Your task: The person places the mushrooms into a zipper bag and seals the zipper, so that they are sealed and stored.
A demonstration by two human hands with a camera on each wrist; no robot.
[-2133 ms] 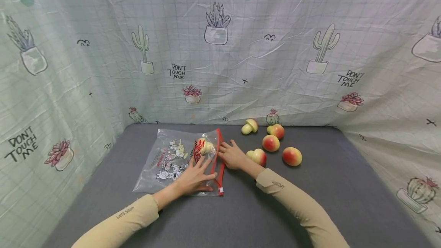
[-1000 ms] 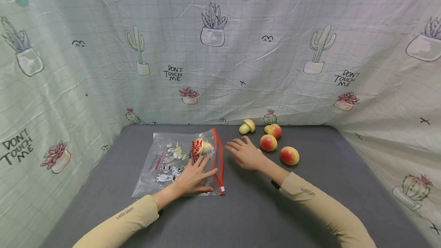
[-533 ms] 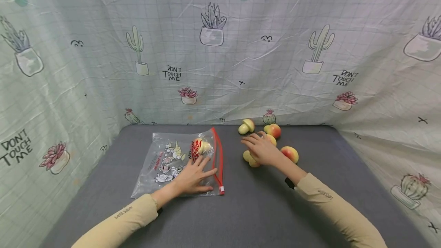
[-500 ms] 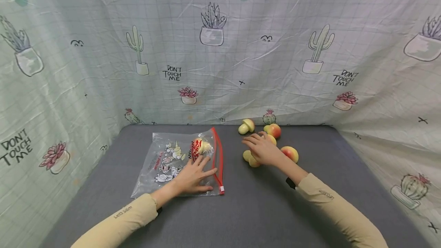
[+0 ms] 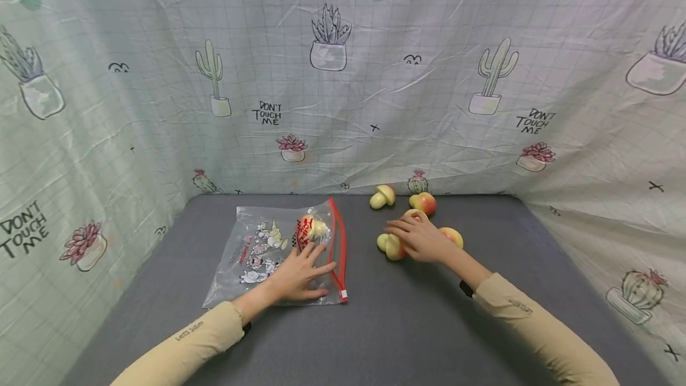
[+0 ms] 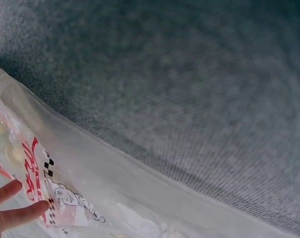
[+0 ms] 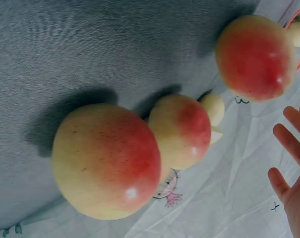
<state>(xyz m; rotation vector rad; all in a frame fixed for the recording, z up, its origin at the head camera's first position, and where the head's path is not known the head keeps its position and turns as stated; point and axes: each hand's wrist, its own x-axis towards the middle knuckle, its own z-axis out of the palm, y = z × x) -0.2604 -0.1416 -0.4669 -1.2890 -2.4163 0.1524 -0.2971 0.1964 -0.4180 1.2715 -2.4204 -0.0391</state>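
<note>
A clear plastic bag [image 5: 227,282] printed with cartoon figures is touched by the spread fingers of the left hand [image 5: 298,277]. Extended, parted fingers are shown on the right hand [image 5: 427,241], by which a mushroom-shaped piece with a red-and-yellow cap and pale stem [image 5: 393,248] is partly covered; whether it is touched cannot be told. Behind the knuckles, a matching piece [image 5: 415,212] is half hidden; a round-capped one [image 5: 452,235] is seen beside the wrist. Inside the bag, near its red zip strip [image 5: 345,249], a bagged mushroom [image 5: 318,229] is held. Farther back on the dark grey table [image 5: 375,338], a tilted mushroom [image 5: 383,196] and a red-sided mushroom [image 5: 424,203] are backed by a pale, cactus-patterned curtain [image 5: 359,106].
</note>
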